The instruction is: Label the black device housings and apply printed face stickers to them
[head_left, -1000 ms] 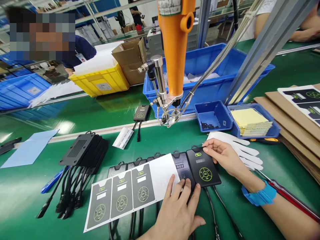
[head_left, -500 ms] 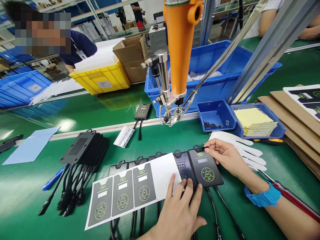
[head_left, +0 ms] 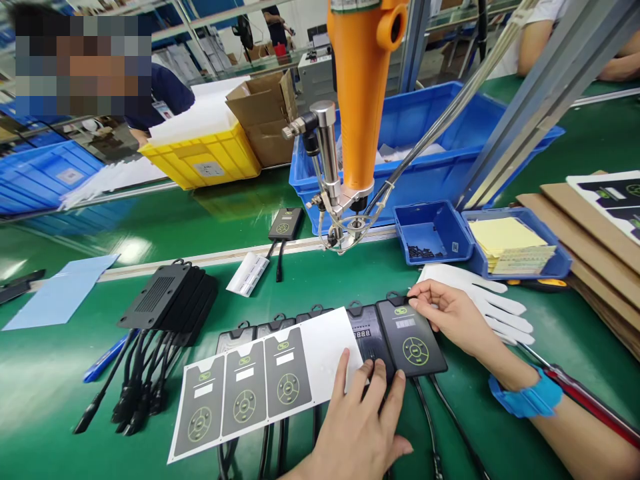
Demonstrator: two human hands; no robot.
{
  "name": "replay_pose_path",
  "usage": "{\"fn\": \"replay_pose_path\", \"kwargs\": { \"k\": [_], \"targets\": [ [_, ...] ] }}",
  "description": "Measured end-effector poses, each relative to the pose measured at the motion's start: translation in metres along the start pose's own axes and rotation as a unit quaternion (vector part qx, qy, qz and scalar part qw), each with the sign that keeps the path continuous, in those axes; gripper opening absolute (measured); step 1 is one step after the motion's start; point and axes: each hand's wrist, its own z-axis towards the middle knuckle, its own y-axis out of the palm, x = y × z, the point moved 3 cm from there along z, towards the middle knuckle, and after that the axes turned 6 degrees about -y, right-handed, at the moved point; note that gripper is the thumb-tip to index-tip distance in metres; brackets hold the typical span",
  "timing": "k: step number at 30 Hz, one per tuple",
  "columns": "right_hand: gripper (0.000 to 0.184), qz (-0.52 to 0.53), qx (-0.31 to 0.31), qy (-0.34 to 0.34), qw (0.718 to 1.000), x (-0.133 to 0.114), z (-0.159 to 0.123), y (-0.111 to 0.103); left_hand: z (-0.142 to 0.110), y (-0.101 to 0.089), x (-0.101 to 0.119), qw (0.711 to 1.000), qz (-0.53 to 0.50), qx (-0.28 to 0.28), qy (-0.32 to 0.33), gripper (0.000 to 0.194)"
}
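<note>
A row of black controller units with cables lies on the green belt. On the rightmost unit [head_left: 411, 337] sits a black label with a green ring. My right hand [head_left: 447, 315] presses its fingertips on that unit's top right corner, fingers bent. My left hand [head_left: 359, 420] lies flat with spread fingers on the lower edge of this unit and of the neighbouring unit [head_left: 367, 339], whose face shows a digit display. A white backing sheet [head_left: 260, 380] with three black labels covers the units further left.
An orange powered screwdriver [head_left: 357, 100] hangs over the belt. Behind it stand a big blue bin [head_left: 435, 127], a small blue tray of screws [head_left: 431, 233] and a tray of yellow sheets [head_left: 510, 243]. White gloves [head_left: 480, 300] lie at right; a stack of black units [head_left: 167, 303] at left. A co-worker sits far left.
Hardly anything moved. My right fingertips shifted slightly along the top corner of the rightmost unit; my left hand kept its place.
</note>
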Motion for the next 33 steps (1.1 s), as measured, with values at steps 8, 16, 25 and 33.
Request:
{"fn": "replay_pose_path", "kwargs": {
  "k": [8,16,25,33],
  "targets": [
    [0.029,-0.027,0.011,-0.012,1.0,0.006,-0.001,0.001,0.0,-0.001,-0.001,1.0,0.0,0.012,-0.011,0.081],
    [0.025,-0.035,0.01,-0.013,0.999,0.012,-0.001,0.001,0.0,-0.001,-0.001,1.0,-0.002,0.023,-0.011,0.077],
    [0.018,-0.211,0.021,-0.106,0.972,0.007,-0.006,-0.001,-0.001,0.0,0.0,1.0,0.013,-0.017,0.009,0.075],
    [0.071,-0.441,-0.158,-0.35,0.812,-0.01,-0.027,0.024,0.006,0.004,-0.001,0.997,0.001,-0.05,0.051,0.067]
  ]
}}
